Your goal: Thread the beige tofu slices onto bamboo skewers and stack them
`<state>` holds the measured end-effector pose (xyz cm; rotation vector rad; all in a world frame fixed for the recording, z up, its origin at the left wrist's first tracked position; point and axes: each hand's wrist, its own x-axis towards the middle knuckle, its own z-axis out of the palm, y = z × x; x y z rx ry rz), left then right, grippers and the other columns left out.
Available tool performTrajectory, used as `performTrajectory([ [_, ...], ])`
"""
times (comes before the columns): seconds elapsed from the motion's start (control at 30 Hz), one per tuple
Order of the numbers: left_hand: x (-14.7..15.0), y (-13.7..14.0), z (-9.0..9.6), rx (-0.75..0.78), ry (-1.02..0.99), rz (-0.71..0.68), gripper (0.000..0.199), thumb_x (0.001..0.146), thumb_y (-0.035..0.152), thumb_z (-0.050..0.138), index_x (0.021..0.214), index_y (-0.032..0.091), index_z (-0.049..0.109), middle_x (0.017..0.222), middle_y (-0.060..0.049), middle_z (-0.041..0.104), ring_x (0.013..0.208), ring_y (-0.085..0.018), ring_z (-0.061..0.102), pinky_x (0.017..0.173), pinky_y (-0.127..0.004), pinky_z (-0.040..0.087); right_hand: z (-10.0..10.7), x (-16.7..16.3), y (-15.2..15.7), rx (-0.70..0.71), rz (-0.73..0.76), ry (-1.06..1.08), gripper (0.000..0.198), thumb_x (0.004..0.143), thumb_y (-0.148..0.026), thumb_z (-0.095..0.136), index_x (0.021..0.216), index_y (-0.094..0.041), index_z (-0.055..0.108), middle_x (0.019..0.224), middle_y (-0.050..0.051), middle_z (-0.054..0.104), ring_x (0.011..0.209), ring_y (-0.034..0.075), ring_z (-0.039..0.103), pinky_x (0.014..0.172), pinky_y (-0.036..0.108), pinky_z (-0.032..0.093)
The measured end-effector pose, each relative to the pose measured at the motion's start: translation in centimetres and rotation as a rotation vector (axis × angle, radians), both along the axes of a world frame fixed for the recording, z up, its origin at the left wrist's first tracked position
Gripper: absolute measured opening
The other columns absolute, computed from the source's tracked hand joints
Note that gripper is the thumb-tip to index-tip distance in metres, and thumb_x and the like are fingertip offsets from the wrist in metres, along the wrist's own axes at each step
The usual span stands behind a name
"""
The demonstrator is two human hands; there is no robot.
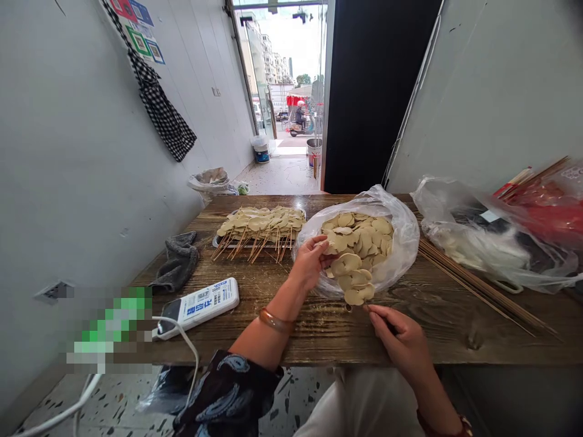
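Note:
My right hand [401, 340] pinches the lower end of a thin skewer at the table's front edge. Threaded on that skewer are several thin, beige, roundish slices [353, 279], hanging over the near rim of a clear plastic bag [403, 243]. The bag is open and full of loose slices of the same sort [364, 233]. My left hand [312, 262] reaches over the bag's left side, its fingers closed on a loose beige slice [336, 243]. To the left of the bag lies a tray [217, 241] piled with filled skewers [262, 224], their bare stick ends towards me.
Bare skewers [483, 285] lie on the right of the wooden table [291, 331], beside plastic bags [492, 243]. A white power bank [204, 303] with a cable and a grey cloth [177, 261] lie on the left. Beyond the table is an open doorway.

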<state>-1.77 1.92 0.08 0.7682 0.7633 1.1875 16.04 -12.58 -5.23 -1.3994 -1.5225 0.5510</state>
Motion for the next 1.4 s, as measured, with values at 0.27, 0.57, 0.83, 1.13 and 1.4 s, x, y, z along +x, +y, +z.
performTrajectory([
  [0.27, -0.35, 0.13, 0.08, 0.014, -0.057, 0.009, 0.049, 0.057, 0.021, 0.084, 0.099, 0.014, 0.059, 0.08, -0.003, 0.069, 0.066, -0.013, 0.065, 0.064, -0.028, 0.055, 0.07, 0.13, -0.07, -0.022, 0.017, -0.002, 0.025, 0.086, -0.038, 0.056, 0.093, -0.024, 0.077, 0.095, 0.007, 0.076, 0.084, 0.023, 0.071, 0.074, 0.032, 0.057],
  [0.57, -0.33, 0.15, -0.19, 0.01, -0.121, 0.037, 0.045, 0.058, 0.019, 0.082, 0.097, 0.013, 0.06, 0.08, -0.004, 0.068, 0.069, -0.015, 0.065, 0.064, -0.028, 0.055, -0.32, 0.25, -0.06, -0.035, 0.006, -0.013, 0.028, 0.086, -0.04, 0.056, 0.093, -0.023, 0.076, 0.091, 0.007, 0.076, 0.074, 0.021, 0.07, 0.07, 0.032, 0.057],
  [0.83, -0.33, -0.2, 0.34, 0.005, -0.137, 0.01, 0.043, 0.059, 0.02, 0.081, 0.096, 0.014, 0.06, 0.083, -0.005, 0.069, 0.071, -0.015, 0.066, 0.064, -0.03, 0.056, -0.26, 0.13, -0.12, -0.038, -0.006, 0.006, 0.027, 0.085, -0.04, 0.057, 0.093, -0.024, 0.076, 0.089, 0.006, 0.076, 0.072, 0.021, 0.069, 0.066, 0.03, 0.057],
  [1.13, -0.29, -0.1, 0.1, 0.008, -0.129, 0.015, 0.044, 0.058, 0.021, 0.082, 0.096, 0.013, 0.061, 0.08, -0.004, 0.068, 0.066, -0.014, 0.064, 0.062, -0.03, 0.056, -0.58, 0.33, 0.01, -0.028, -0.005, 0.023, 0.026, 0.083, -0.039, 0.058, 0.09, -0.023, 0.076, 0.085, 0.005, 0.076, 0.07, 0.02, 0.069, 0.065, 0.03, 0.057],
  [1.4, 0.17, -0.23, -0.02, -0.002, -0.126, 0.009, 0.044, 0.051, 0.023, 0.086, 0.086, 0.013, 0.061, 0.075, -0.002, 0.067, 0.064, -0.012, 0.061, 0.06, -0.026, 0.052, -0.04, 0.15, -0.19, -0.053, 0.004, -0.007, 0.029, 0.086, -0.041, 0.055, 0.094, -0.024, 0.076, 0.079, 0.005, 0.074, 0.07, 0.021, 0.067, 0.065, 0.03, 0.056],
])
